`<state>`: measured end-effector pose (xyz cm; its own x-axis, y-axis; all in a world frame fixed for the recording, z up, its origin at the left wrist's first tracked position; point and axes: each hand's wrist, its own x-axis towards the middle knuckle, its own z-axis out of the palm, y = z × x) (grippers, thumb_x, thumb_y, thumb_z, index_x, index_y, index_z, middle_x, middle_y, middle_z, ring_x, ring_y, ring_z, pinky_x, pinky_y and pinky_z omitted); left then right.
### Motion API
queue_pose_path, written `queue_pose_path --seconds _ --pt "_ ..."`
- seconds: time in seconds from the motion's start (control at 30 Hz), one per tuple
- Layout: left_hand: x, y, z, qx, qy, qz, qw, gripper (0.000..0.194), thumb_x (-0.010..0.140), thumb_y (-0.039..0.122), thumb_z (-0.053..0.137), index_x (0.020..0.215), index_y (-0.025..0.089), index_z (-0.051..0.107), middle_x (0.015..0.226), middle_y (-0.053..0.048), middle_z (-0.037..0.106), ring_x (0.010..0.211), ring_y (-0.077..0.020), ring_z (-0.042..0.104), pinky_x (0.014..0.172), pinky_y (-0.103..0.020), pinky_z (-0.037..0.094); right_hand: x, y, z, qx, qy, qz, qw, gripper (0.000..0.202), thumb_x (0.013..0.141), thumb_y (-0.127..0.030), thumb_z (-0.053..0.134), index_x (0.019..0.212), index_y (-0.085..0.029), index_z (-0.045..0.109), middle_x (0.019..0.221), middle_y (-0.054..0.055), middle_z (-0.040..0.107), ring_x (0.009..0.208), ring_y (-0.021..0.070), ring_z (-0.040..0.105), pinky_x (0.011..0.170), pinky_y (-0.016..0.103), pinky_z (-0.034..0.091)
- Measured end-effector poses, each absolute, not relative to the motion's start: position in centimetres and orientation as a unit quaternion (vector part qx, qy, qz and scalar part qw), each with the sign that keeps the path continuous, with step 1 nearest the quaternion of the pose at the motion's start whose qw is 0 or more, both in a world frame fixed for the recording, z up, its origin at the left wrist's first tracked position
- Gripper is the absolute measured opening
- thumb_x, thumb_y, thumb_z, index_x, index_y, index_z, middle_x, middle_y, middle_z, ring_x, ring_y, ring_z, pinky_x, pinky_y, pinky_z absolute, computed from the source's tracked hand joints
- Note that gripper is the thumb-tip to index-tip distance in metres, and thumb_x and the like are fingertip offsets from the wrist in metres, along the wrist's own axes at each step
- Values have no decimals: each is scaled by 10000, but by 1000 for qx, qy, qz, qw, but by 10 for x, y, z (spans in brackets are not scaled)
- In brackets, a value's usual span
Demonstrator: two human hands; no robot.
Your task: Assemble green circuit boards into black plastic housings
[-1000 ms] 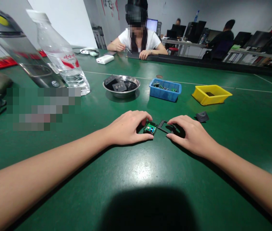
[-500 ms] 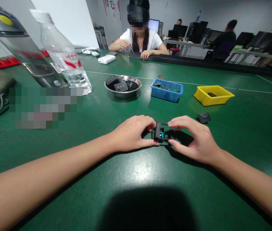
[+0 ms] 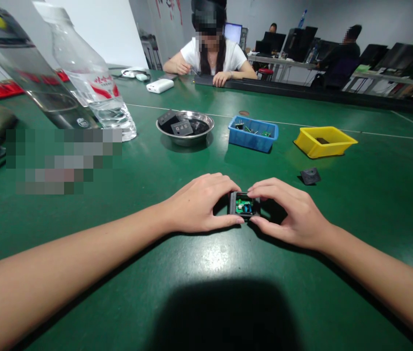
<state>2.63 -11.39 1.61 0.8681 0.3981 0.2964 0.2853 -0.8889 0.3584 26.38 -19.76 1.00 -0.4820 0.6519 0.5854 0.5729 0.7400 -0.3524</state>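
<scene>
Between my two hands a small black plastic housing (image 3: 233, 207) sits low over the green table. Through its open top a green circuit board (image 3: 241, 204) with blue and white parts shows. My left hand (image 3: 206, 202) grips the left end, thumb in front and fingers behind. From the right, my right hand (image 3: 290, 209) pinches the other end in the same way. Its fingertips cover part of the far right corner. Beyond my right hand lies a loose black plastic cover (image 3: 310, 176).
A steel bowl (image 3: 185, 141) holds black plastic plates. Right of it stand a blue bin (image 3: 252, 141) with small circuit boards and a yellow bin (image 3: 325, 146) with a dark piece. Two bottles, one a water bottle (image 3: 89, 83), stand left. A person (image 3: 214, 58) sits opposite.
My right hand has moved slightly left with the open black frame, which now surrounds the circuit board. Before, the frame stuck out to the right and the board was mostly covered.
</scene>
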Motion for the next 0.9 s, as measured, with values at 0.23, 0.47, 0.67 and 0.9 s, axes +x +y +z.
queue_pose_path --seconds 0.23,0.47,0.67,0.9 --pt "25 -113 16 952 181 185 161 441 911 530 703 1152 164 652 1062 -97 739 964 -242 672 856 -353 495 269 -194 10 -386 -854 113 330 408 876 -246 731 1264 -227 606 1154 89 745 1002 228 718 886 365 605" --pt "26 -113 17 955 184 179 151 426 928 528 676 1128 152 661 1041 -100 734 932 -240 665 830 -350 486 268 -194 11 -398 -844 120 339 366 867 -240 744 1214 -212 631 1089 70 755 894 194 707 803 313 595" --pt "25 -113 16 953 186 179 158 409 933 530 663 1107 161 650 1031 -99 726 934 -239 666 824 -343 497 268 -194 11 -405 -840 136 334 337 868 -239 741 1192 -214 650 1050 70 753 850 188 686 770 319 586" --pt "26 -113 15 946 179 195 189 373 933 499 680 1084 159 649 1022 -98 721 924 -231 667 817 -331 500 268 -193 10 -400 -838 148 339 344 877 -215 743 1212 -203 661 1062 79 743 862 185 676 772 318 579"
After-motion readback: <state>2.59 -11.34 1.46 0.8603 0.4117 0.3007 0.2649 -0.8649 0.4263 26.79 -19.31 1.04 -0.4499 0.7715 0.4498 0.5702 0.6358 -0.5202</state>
